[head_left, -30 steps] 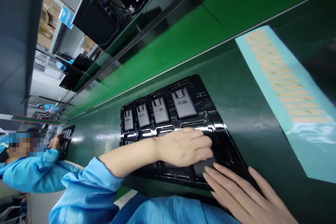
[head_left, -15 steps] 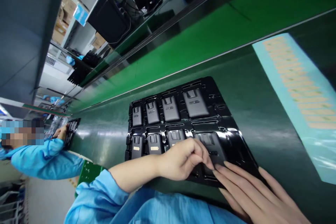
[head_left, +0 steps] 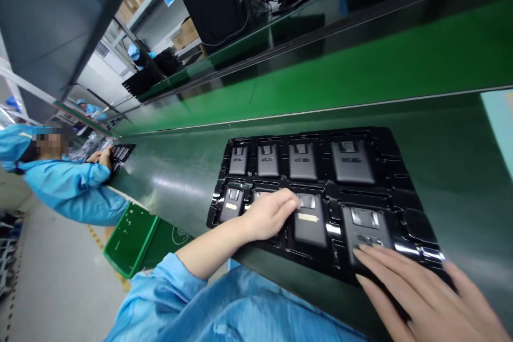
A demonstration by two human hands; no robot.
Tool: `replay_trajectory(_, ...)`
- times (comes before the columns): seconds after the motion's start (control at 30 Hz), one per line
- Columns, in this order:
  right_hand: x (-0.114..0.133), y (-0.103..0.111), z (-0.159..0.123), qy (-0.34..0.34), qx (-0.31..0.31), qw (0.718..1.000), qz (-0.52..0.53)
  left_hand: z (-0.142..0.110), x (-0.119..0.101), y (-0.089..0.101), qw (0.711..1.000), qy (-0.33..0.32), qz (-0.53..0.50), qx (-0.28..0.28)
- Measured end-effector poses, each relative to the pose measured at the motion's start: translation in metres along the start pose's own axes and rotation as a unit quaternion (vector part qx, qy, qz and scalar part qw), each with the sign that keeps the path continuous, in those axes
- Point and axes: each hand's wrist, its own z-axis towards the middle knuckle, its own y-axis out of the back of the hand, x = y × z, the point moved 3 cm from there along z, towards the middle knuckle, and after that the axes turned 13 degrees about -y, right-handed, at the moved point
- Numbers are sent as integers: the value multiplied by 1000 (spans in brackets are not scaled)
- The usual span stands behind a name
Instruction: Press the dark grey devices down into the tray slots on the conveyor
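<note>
A black molded tray lies on the green bench, holding two rows of flat dark grey devices. My left hand is closed over the near row, partly covering the second device, with its fingertips by the upper edge of the third device. Whatever those fingers may hold is hidden. A beige strip is stuck on the third device, and another sits on the near row's leftmost device. My right hand is open, fingers stretched over the lower part of the near row's rightmost device and the tray edge.
At the far left a co-worker in blue handles another black tray. A green bin stands below the bench edge. Part of a light blue sheet shows at the right. Monitors stand beyond the green panel.
My left hand has moved left along the near row, away from the rightmost device and my right fingertips. My right hand stays by that device. The view has turned, showing less of the blue sheet.
</note>
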Motion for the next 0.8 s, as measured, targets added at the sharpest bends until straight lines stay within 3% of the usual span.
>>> replay_trajectory(0.17,35,-21,22,91,29,995,1,20,-5,-11,956,-108,215,166)
replay_trajectory(0.3,42,-42,17,118,65,990,-28,35,-2,-14,921,-182,229,259)
replay_trajectory(0.43,42,-44,16,118,59,991,-10,40,2,-11,911,-217,200,290)
replay_trajectory(0.63,46,-41,23,-22,47,994,99,43,4,-8,898,-255,175,312)
replay_trajectory(0.8,44,-45,19,-45,44,989,135,47,-2,-7,878,-262,198,349)
